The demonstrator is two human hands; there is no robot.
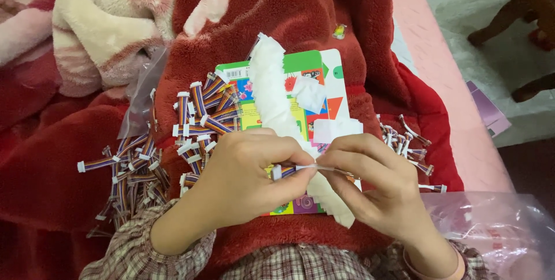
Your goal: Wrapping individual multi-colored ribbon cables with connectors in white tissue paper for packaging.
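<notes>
My left hand (pixel 243 181) pinches one short multicoloured ribbon cable (pixel 286 170) by its white connector end. My right hand (pixel 376 184) grips the other end of that cable between thumb and fingers, pulling a thin clear strip off it. Both hands meet over a colourful picture book (pixel 306 63) lying on a red fleece blanket (pixel 300 2) in my lap. A long strip of white paper tape (pixel 272 95) with small white labels stuck on it runs across the book and passes under my hands.
A pile of several ribbon cables (pixel 139 164) lies left of the book, a smaller pile (pixel 407 144) to the right. A clear plastic bag (pixel 497 228) sits at lower right, another (pixel 141 92) at left. Pink bed edge (pixel 445 66) and floor at right.
</notes>
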